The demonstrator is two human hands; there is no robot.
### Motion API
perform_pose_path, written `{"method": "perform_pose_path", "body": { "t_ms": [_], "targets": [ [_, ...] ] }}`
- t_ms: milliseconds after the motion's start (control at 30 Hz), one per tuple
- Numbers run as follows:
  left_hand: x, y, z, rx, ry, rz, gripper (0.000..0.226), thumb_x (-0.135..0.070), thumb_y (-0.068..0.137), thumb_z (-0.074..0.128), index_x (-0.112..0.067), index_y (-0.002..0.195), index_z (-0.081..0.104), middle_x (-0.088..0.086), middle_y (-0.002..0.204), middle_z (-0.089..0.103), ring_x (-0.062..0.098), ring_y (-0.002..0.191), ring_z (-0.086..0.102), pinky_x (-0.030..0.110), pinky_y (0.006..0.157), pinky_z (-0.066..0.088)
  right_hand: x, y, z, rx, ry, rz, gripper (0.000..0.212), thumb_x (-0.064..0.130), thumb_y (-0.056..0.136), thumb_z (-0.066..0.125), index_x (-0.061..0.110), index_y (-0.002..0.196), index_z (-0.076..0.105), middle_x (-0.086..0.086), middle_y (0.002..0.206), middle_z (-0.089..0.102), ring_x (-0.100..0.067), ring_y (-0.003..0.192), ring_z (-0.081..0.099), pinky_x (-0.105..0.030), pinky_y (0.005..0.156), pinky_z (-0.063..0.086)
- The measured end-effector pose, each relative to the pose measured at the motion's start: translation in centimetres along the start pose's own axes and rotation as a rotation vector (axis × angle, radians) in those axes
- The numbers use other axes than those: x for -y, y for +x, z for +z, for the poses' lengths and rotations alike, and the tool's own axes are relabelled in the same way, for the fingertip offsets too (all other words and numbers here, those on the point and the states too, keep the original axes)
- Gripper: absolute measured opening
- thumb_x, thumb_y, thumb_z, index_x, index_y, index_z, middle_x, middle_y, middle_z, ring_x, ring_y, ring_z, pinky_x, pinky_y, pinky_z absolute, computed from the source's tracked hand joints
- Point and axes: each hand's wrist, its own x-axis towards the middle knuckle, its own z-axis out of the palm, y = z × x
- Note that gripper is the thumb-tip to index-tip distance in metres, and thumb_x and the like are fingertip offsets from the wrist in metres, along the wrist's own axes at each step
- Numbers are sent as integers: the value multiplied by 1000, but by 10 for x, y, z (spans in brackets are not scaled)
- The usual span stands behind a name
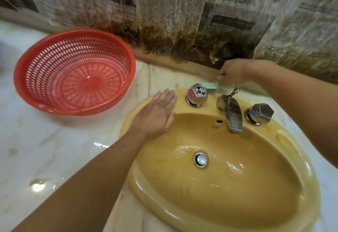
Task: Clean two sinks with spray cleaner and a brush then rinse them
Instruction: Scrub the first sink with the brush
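Note:
A yellow oval sink point(285, 202) is set in a marble counter, wet, with a metal drain plug point(201, 159) in its middle. A tarnished spout point(232, 116) stands at the back between two chrome knobs point(196, 94) point(260, 113). My left hand point(156, 115) rests flat, fingers straight, on the sink's back left rim. My right hand point(233, 71) grips a pale green brush point(212, 85) and holds it against the rim behind the spout, close to the left knob. No spray cleaner is in view.
A red plastic colander point(73, 72) sits on the wet marble counter point(45, 149) left of the sink. Stained newspaper point(182, 21) covers the wall behind the taps.

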Motion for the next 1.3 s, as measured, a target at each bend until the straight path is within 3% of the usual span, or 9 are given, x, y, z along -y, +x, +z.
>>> {"method": "perform_pose_path", "body": {
  "t_ms": [67,200,400,533,633,800,967,1100,1300],
  "targets": [
    [1,4,3,-3,4,36,73,-41,97,10,-5,158,26,12,166,22,22,156,12,34,127,1,1,-4,5,-65,-64,32,34,34,105,42,11,101,66,-7,95,63,-25,83,57,-38,86,53],
    [1,10,3,-6,-4,74,70,-39,99,14,-3,156,30,14,164,27,24,155,18,34,127,3,17,-23,22,-211,-65,-94,32,24,108,37,18,121,65,-5,96,59,-26,91,58,-38,76,51],
    [1,12,3,1,10,85,67,-38,100,20,1,153,36,17,161,33,27,152,26,37,127,8,-32,-91,42,-550,241,91,36,44,104,40,29,116,71,-1,100,71,-24,93,63,-36,70,50],
    [0,12,2,28,38,79,69,-41,101,16,-1,155,31,15,163,29,26,154,21,37,127,7,-57,-139,51,-278,491,11,28,43,99,56,28,104,79,2,92,77,-9,79,65,-24,67,44],
    [-4,7,0,32,55,93,69,-40,101,16,-2,156,30,15,163,29,27,154,21,38,127,6,-64,-138,67,-355,353,55,33,39,101,52,23,101,80,-4,101,77,-27,93,64,-33,78,48],
    [-7,-1,1,46,84,118,67,-38,100,19,-4,158,26,11,165,25,24,154,15,29,125,-6,-79,-144,61,-160,667,-47,25,45,90,66,26,94,82,11,94,76,-9,85,65,-26,72,50],
    [-7,0,3,54,101,116,69,-41,100,18,-7,160,20,8,167,19,22,156,9,28,125,-8,-58,-116,62,-400,338,82,33,46,96,56,25,103,80,4,70,65,-19,69,57,-29,55,42],
    [-7,1,2,57,88,115,69,-42,100,17,-8,160,20,8,167,19,22,156,9,30,126,-5,-56,-120,47,-196,583,-119,23,46,86,69,28,91,82,10,83,75,-16,76,65,-36,69,54],
    [-7,2,1,53,78,113,70,-43,100,16,-7,160,22,9,166,22,24,156,11,31,126,-5,-69,-121,61,-272,568,-51,20,41,86,67,30,93,82,14,75,74,-15,71,63,-27,62,49]
  ]
}}
